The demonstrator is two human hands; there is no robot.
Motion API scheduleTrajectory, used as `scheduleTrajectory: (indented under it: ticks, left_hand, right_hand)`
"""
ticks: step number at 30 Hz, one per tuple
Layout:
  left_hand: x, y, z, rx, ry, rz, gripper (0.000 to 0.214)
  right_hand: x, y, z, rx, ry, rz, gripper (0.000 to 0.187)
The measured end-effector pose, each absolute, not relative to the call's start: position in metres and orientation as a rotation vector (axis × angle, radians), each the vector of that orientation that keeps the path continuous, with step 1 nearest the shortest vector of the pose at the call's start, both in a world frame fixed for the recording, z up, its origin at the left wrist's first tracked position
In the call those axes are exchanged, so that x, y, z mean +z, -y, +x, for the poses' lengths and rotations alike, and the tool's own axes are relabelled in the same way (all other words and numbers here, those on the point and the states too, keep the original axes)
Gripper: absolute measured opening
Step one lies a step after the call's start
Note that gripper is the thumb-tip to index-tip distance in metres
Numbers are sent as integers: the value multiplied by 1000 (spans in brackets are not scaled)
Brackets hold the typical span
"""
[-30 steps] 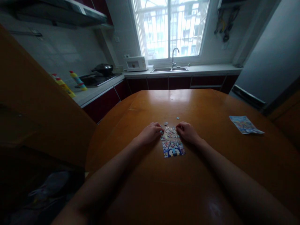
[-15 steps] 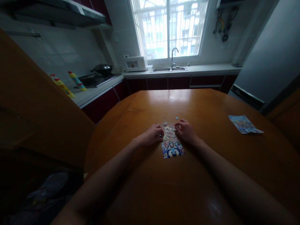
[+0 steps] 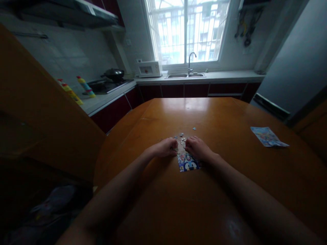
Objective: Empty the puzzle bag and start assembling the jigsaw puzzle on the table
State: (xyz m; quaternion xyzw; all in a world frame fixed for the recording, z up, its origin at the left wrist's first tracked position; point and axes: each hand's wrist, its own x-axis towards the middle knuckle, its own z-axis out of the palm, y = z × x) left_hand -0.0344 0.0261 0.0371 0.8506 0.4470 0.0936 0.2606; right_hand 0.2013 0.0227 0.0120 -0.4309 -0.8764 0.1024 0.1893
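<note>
A small picture puzzle (image 3: 188, 166) lies on the wooden table, its near part joined into a blue dog-like cartoon face. Loose puzzle pieces (image 3: 182, 140) lie just beyond it, between my two hands. My left hand (image 3: 169, 147) rests at their left edge with curled fingers; what is in them is too small to make out. My right hand (image 3: 196, 147) bends over the right side of the pieces and covers part of the puzzle. Its fingertips point inward and are partly hidden. One stray puzzle piece (image 3: 194, 128) lies farther off on the table.
The brown table (image 3: 153, 211) spreads all around my arms. To the right lies a crumpled colourful sheet or bag (image 3: 268, 136). Beyond the table stand a counter with a sink (image 3: 176, 76), a microwave (image 3: 149, 69), a wok (image 3: 114, 74) and yellow bottles (image 3: 86, 86).
My right hand has moved left and nearer, over the pieces and the puzzle's right side. My left hand stays at the left edge, its fingers more curled. The view has shifted slightly.
</note>
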Motion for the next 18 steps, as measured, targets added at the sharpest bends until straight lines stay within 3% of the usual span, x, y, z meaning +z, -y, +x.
scheduleTrajectory:
  ticks: [5,18]
  left_hand:
    - [40,-23,-34,277,-1122,2326,9]
    - [43,-26,-35,465,-1210,2244,9]
  right_hand:
    - [7,-22,199,217,2483,-1227,5]
    - [4,-29,201,416,2101,-1176,13]
